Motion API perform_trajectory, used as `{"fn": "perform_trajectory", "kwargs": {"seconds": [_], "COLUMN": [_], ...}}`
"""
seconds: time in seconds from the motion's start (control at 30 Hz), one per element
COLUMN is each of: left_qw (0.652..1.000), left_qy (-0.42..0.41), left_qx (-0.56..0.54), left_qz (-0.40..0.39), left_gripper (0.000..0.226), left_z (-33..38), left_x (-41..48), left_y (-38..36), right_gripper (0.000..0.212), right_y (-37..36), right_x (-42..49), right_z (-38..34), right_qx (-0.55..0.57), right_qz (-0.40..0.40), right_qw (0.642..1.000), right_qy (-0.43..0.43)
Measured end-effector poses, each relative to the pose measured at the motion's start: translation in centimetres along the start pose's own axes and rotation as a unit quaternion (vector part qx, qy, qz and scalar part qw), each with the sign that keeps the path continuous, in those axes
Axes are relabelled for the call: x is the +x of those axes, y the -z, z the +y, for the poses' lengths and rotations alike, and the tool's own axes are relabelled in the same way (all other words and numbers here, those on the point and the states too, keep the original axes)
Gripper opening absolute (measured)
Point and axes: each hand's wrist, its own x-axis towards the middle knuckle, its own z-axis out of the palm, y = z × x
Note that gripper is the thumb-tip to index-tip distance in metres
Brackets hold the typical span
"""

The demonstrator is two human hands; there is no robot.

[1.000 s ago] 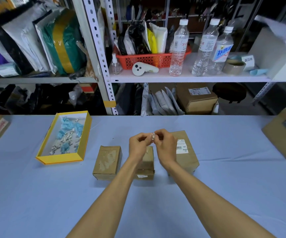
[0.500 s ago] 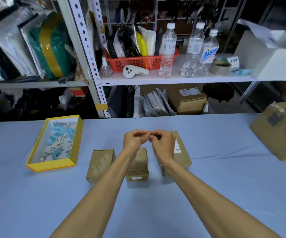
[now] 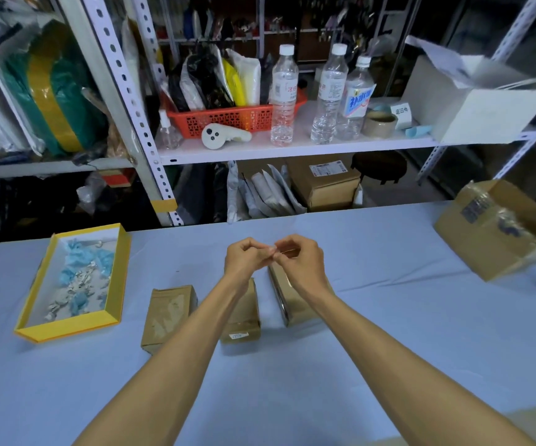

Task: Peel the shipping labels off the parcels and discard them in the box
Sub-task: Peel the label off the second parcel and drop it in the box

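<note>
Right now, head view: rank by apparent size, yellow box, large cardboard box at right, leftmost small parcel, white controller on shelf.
1-2. yellow box and large cardboard box: look alike, and the frame edge cuts the cardboard one, so unranked.
3. leftmost small parcel.
4. white controller, smallest, though it sits farther from the camera.

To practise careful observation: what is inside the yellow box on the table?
The yellow box holds crumpled blue and white scraps on a pale floor. Whatever lies beneath the heap is covered.

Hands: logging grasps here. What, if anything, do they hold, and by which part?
The left hand and right hand pinch a small pale scrap between their fingertips; which part cannot be told.
</note>
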Motion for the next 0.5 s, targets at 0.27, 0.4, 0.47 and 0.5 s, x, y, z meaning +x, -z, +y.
{"fn": "perform_trajectory", "kwargs": {"seconds": [0.27,0.4,0.47,0.5], "left_qw": [0.977,0.929,0.899,0.888], "left_qy": [0.002,-0.077,-0.142,-0.164], "left_qx": [0.111,0.223,0.293,0.317], "left_qz": [-0.182,-0.284,-0.292,-0.291], "left_gripper": [0.009,0.004,0.004,0.005], "left_z": [0.0,0.2,0.1,0.1], "left_x": [-0.1,-1.0,-1.4,-1.6], "left_y": [-6.2,-10.5,-13.0,-14.1], "right_gripper": [0.014,0.011,0.009,0.008], "right_y": [5.9,10.1,12.4,13.5], "right_x": [-0.8,-2.3,-2.6,-2.6], "right_z": [2.4,3.8,4.3,4.4], "right_qx": [-0.050,-0.050,-0.063,-0.071], "right_qz": [0.104,0.171,0.193,0.199], "right_qw": [0.991,0.979,0.972,0.970], "right_qy": [-0.068,-0.100,-0.116,-0.121]}}
